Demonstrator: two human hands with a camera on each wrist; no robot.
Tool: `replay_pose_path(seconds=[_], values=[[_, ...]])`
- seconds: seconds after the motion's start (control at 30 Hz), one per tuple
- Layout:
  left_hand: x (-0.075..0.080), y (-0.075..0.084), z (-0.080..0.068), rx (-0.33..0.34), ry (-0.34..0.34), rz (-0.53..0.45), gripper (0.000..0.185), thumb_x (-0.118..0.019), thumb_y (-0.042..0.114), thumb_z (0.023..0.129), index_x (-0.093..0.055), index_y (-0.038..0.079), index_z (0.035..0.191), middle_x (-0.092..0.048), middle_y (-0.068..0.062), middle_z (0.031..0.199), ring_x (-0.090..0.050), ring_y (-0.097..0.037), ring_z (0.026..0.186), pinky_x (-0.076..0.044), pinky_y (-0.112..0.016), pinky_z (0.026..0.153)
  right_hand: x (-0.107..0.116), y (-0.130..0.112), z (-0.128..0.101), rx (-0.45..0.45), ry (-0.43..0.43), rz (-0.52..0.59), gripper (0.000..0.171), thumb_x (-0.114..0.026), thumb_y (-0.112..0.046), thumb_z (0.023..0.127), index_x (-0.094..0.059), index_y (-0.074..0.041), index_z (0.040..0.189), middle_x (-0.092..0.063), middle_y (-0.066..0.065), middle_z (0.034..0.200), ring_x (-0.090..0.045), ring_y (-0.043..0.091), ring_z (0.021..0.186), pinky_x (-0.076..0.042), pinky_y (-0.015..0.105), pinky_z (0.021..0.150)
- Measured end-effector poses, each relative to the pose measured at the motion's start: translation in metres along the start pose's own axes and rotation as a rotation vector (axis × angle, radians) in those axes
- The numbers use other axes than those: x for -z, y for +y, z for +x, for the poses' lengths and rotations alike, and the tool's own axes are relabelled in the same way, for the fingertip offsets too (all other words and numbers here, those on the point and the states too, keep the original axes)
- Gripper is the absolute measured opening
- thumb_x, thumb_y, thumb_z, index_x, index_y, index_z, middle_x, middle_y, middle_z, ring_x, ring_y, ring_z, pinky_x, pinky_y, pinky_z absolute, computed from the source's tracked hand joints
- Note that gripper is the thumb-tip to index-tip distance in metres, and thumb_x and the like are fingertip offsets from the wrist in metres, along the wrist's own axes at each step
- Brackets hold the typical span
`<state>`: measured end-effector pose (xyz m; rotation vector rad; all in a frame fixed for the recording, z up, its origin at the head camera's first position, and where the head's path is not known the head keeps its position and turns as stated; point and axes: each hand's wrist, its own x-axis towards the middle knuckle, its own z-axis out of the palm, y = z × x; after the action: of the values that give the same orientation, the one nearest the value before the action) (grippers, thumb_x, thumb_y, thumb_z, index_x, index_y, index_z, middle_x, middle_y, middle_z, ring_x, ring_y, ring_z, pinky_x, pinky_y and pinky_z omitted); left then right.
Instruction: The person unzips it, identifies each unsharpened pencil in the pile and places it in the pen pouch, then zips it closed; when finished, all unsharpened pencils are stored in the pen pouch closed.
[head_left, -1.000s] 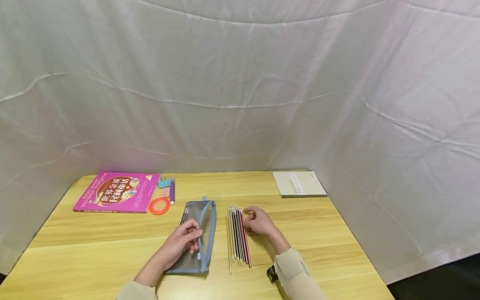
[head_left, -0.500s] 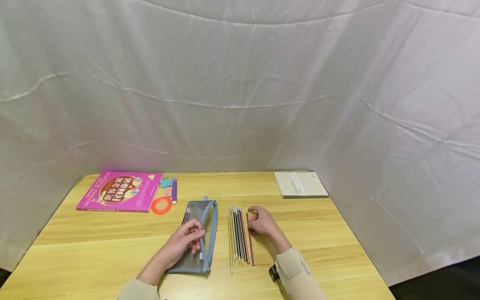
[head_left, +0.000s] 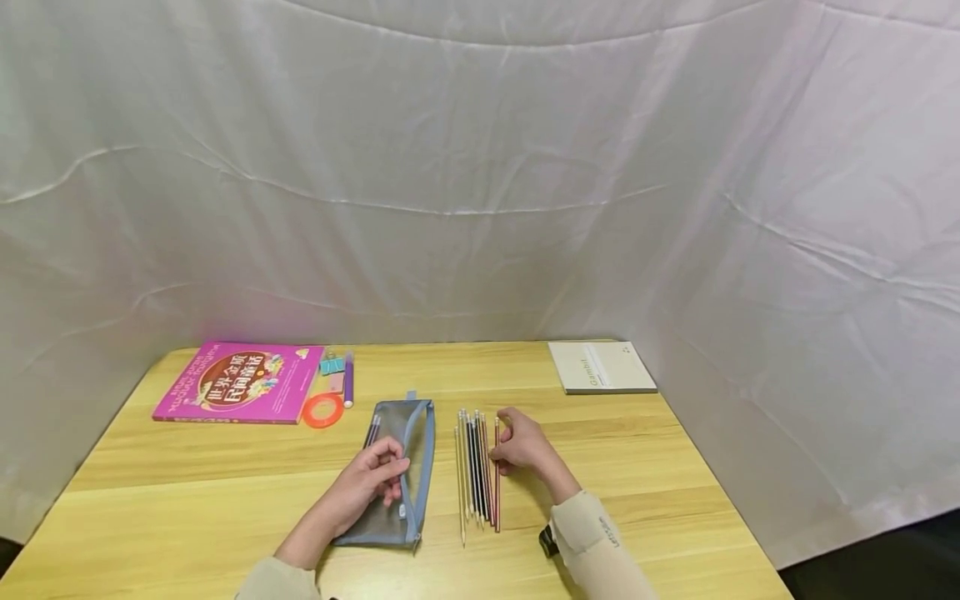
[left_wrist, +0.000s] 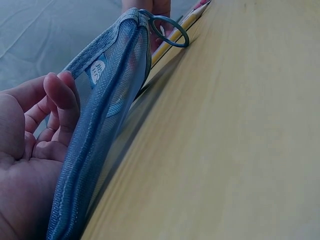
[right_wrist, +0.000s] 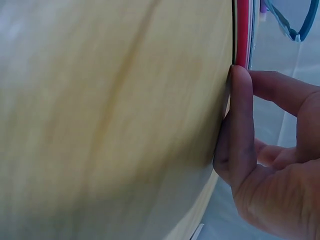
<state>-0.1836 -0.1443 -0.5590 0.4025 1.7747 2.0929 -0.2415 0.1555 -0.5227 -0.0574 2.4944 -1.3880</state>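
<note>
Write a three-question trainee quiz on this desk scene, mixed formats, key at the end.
1. True or false: the left hand rests on the mesh pouch.
2. Which item does the right hand touch? A) tape ring B) red pencil C) grey notebook
3. Fill in: the pink book lies at the table's far ______ corner.

Key: 1 true. 2 B. 3 left.
</note>
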Motion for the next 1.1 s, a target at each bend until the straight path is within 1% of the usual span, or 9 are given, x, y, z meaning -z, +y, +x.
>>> replay_pose_path(seconds=[0.07,0.17,0.33,0.53,0.6,0.73,0.93,1.0,1.1], values=[[0.0,0.0,0.0,-0.003,-0.004,0.0,0.02,-0.058,0.018,0.107,-0.048,0.002,0.105,-0.056,0.001,0.081,-0.06,-0.007,0.066,-0.052,-0.02,0.057,0.0,0.0,0.0,0.01,-0.007,-0.022,0.085,-0.077,0.014,0.077,-0.039,0.005,0.152,-0.053,0.011,0.088,-0.066,0.02,0.054,-0.062,0.035,0.054],[0.001,0.0,0.0,-0.006,-0.004,-0.001,0.019,-0.058,0.018,0.107,-0.048,0.002,0.105,-0.056,0.001,0.081,-0.06,-0.007,0.066,-0.052,-0.02,0.057,-0.001,0.001,0.0,0.018,-0.015,-0.031,0.083,-0.075,0.015,0.078,-0.039,0.006,0.152,-0.052,0.01,0.088,-0.065,0.019,0.053,-0.061,0.035,0.053],[0.001,0.0,-0.001,-0.002,0.0,0.0,0.017,-0.058,0.018,0.107,-0.048,0.004,0.104,-0.056,0.001,0.081,-0.06,-0.008,0.066,-0.052,-0.021,0.057,-0.002,0.002,0.001,0.025,-0.018,-0.017,0.08,-0.071,0.017,0.077,-0.041,0.007,0.15,-0.057,0.013,0.089,-0.066,0.02,0.053,-0.061,0.036,0.053],[0.001,-0.001,0.0,0.0,0.001,-0.002,0.018,-0.059,0.02,0.106,-0.049,0.005,0.105,-0.057,0.001,0.081,-0.06,-0.008,0.066,-0.052,-0.021,0.057,0.001,0.003,0.002,0.009,-0.019,0.015,0.075,-0.072,0.015,0.08,-0.041,0.006,0.147,-0.06,0.016,0.09,-0.066,0.021,0.054,-0.062,0.036,0.054],[0.001,-0.001,0.001,-0.001,0.001,-0.001,0.019,-0.059,0.02,0.106,-0.049,0.005,0.105,-0.057,0.001,0.081,-0.06,-0.008,0.066,-0.052,-0.021,0.057,0.003,0.003,0.002,-0.001,-0.022,0.048,0.074,-0.071,0.015,0.081,-0.041,0.005,0.148,-0.06,0.015,0.09,-0.066,0.021,0.055,-0.062,0.037,0.054],[0.002,-0.002,0.001,-0.002,-0.001,0.001,0.022,-0.059,0.02,0.106,-0.047,0.001,0.105,-0.057,0.001,0.08,-0.06,-0.007,0.066,-0.052,-0.021,0.056,0.007,0.0,0.001,-0.002,-0.048,0.157,0.076,-0.068,0.017,0.08,-0.039,0.005,0.149,-0.057,0.013,0.092,-0.064,0.021,0.059,-0.063,0.039,0.057],[0.003,-0.004,0.002,-0.014,-0.009,0.0,0.032,-0.058,0.018,0.107,-0.041,-0.01,0.109,-0.057,0.002,0.079,-0.06,-0.007,0.066,-0.052,-0.02,0.056,0.009,-0.01,0.001,0.011,-0.058,0.281,0.083,-0.069,0.017,0.079,-0.034,0.003,0.153,-0.053,0.018,0.105,-0.062,0.021,0.064,-0.064,0.04,0.062],[0.003,-0.004,0.002,-0.014,-0.01,-0.001,0.032,-0.057,0.017,0.107,-0.041,-0.01,0.11,-0.057,0.003,0.079,-0.06,-0.007,0.066,-0.052,-0.02,0.056,0.009,-0.012,0.002,0.009,-0.05,0.318,0.085,-0.07,0.017,0.079,-0.033,0.002,0.154,-0.052,0.02,0.109,-0.063,0.022,0.065,-0.064,0.039,0.063],[0.003,-0.004,0.002,-0.013,-0.009,-0.005,0.028,-0.057,0.017,0.107,-0.043,-0.007,0.108,-0.057,0.003,0.08,-0.06,-0.007,0.066,-0.052,-0.02,0.056,0.006,-0.016,0.003,0.023,-0.034,0.36,0.086,-0.069,0.018,0.08,-0.032,0.001,0.155,-0.05,0.022,0.113,-0.065,0.022,0.068,-0.065,0.039,0.064]])
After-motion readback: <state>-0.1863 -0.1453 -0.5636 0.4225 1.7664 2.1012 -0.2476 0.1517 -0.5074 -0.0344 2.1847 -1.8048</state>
